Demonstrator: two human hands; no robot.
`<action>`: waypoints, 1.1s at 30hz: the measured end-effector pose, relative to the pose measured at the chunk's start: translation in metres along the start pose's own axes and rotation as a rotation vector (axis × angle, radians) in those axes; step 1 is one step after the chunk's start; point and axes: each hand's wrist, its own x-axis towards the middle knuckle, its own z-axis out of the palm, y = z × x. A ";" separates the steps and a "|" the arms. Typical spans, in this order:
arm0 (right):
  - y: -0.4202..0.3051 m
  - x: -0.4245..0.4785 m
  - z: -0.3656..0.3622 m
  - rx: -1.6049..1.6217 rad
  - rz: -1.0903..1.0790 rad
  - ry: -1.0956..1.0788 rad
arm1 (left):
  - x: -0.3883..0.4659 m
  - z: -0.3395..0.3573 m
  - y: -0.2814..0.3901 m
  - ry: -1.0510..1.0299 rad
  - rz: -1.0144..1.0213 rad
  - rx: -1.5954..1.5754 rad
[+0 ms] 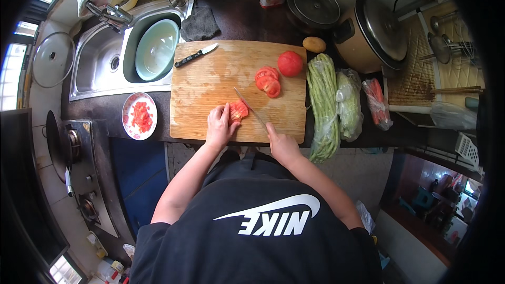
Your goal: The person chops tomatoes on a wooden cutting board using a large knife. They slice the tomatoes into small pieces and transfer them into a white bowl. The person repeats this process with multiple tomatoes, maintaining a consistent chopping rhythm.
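Observation:
On the wooden cutting board (205, 75), my left hand (221, 127) presses a cut piece of tomato (238, 111) near the front edge. My right hand (283, 146) grips the handle of a kitchen knife (252, 110), its blade slanting up and left along the right side of that piece. Tomato slices (268, 83) overlap farther right, beside a whole-looking tomato (290, 64). A paring knife with a black handle (189, 58) lies at the board's upper left. Diced tomato (142, 117) fills the middle of a patterned plate (125, 125) on the counter, left of the board.
Right of the board lie a potato (314, 44), long green beans (324, 102), bagged green vegetables (348, 106) and a wrapped red item (377, 104). A steel sink (94, 55) with a green basin (157, 50) stands upper left, a dark cloth (200, 24) beside it. A gas stove with a wok (57, 146) is far left.

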 end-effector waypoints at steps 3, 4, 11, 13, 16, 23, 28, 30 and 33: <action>0.002 0.000 0.002 0.026 -0.023 0.035 | 0.001 0.005 -0.001 -0.020 0.007 -0.036; 0.003 0.000 0.003 0.024 -0.032 0.053 | 0.001 0.007 -0.001 -0.013 0.015 -0.043; 0.002 -0.002 -0.001 0.002 -0.016 0.079 | 0.006 0.000 0.003 -0.053 0.037 -0.043; 0.001 -0.002 0.001 0.042 -0.015 0.083 | 0.007 -0.001 0.003 -0.058 0.027 -0.044; 0.000 -0.002 0.000 0.044 -0.019 0.082 | 0.009 0.002 0.004 -0.047 -0.003 -0.047; 0.004 -0.003 0.004 0.006 -0.010 0.090 | 0.010 -0.007 0.018 0.036 0.056 -0.019; 0.001 -0.004 -0.002 0.077 -0.018 0.108 | 0.009 -0.002 0.006 0.062 0.251 -0.025; -0.001 -0.006 -0.006 0.084 -0.020 0.130 | 0.013 -0.003 0.001 0.056 0.331 -0.058; -0.002 -0.005 -0.004 0.039 -0.043 0.176 | 0.017 -0.004 0.001 0.052 0.387 -0.069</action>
